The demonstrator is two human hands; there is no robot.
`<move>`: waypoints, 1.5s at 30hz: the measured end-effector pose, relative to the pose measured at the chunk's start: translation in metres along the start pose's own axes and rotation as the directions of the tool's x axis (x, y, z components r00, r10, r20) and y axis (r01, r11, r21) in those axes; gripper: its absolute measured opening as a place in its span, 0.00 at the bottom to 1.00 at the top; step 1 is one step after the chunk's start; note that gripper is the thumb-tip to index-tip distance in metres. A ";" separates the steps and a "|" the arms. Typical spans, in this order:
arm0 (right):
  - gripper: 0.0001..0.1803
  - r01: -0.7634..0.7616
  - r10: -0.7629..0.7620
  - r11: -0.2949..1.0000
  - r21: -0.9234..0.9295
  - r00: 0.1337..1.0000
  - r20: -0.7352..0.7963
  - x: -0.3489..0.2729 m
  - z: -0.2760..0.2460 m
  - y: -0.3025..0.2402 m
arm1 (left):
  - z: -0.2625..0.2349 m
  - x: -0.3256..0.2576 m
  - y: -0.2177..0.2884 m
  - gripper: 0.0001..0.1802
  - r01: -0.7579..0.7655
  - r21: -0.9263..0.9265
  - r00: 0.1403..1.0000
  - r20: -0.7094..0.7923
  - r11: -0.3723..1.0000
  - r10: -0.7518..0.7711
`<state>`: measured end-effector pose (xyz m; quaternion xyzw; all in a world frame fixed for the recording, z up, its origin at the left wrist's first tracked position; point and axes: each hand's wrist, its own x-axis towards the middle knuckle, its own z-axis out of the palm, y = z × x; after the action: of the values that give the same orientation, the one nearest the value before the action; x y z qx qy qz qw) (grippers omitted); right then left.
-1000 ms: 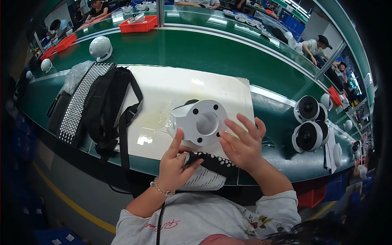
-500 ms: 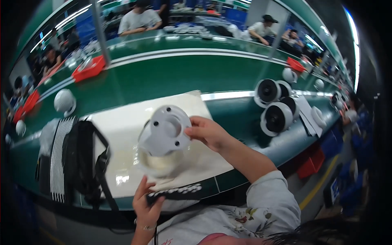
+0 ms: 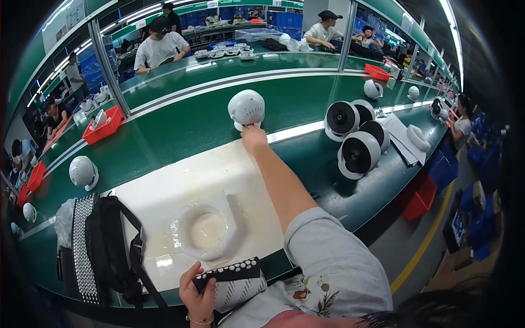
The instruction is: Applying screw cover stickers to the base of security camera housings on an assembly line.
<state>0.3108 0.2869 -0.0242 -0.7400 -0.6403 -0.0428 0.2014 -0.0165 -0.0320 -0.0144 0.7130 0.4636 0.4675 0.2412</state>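
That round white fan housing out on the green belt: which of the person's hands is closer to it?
The right. The right hand reaches out at the base of the white fan housing, apparently touching it. The left hand is back at the bench's near edge, on a black dotted strip.

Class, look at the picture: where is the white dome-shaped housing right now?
The white dome-shaped housing stands mid-frame on the green belt, at the right hand, left of the round black-faced units.

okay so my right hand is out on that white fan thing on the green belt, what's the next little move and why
Probably let go and draw the right hand back toward you. The round white fan housing appears to sit on the green belt, well past the white mat, with your arm stretched full length. The left hand rests near the dotted black-and-white strip at the bench edge.
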 end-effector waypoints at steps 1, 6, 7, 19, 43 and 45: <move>0.18 -0.020 0.021 0.996 0.084 1.000 -0.008 0.000 0.003 0.003 | 0.001 0.000 0.001 0.20 0.050 -0.022 0.999 -0.002 0.998 -0.050; 0.23 0.354 -0.352 0.935 -0.029 0.910 -0.221 -0.053 0.013 0.009 | -0.002 0.003 0.004 0.20 0.092 -0.044 0.995 -0.026 0.995 -0.093; 0.24 0.525 -0.513 0.850 -0.033 0.812 -0.278 -0.062 0.009 0.020 | -0.003 0.003 0.003 0.21 0.052 -0.036 0.998 -0.026 0.998 -0.053; 0.33 -0.707 0.500 0.640 -0.302 0.681 -0.536 -0.070 -0.037 0.194 | 0.004 -0.004 0.004 0.16 0.108 -0.094 0.993 -0.042 0.990 -0.112; 0.20 0.498 -0.825 0.516 0.696 0.507 0.249 -0.144 -0.173 -0.158 | -0.008 0.002 0.018 0.10 0.120 -0.136 0.992 -0.012 0.983 -0.123; 0.20 0.506 -0.825 0.544 0.669 0.470 0.315 -0.147 -0.168 -0.158 | -0.008 -0.002 0.017 0.10 0.188 -0.257 0.979 -0.026 0.948 -0.201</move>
<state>0.1647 0.1070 0.1207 -0.3095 -0.8997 0.2785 0.1311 -0.0170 -0.0425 0.0014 0.6148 0.4744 0.5150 0.3630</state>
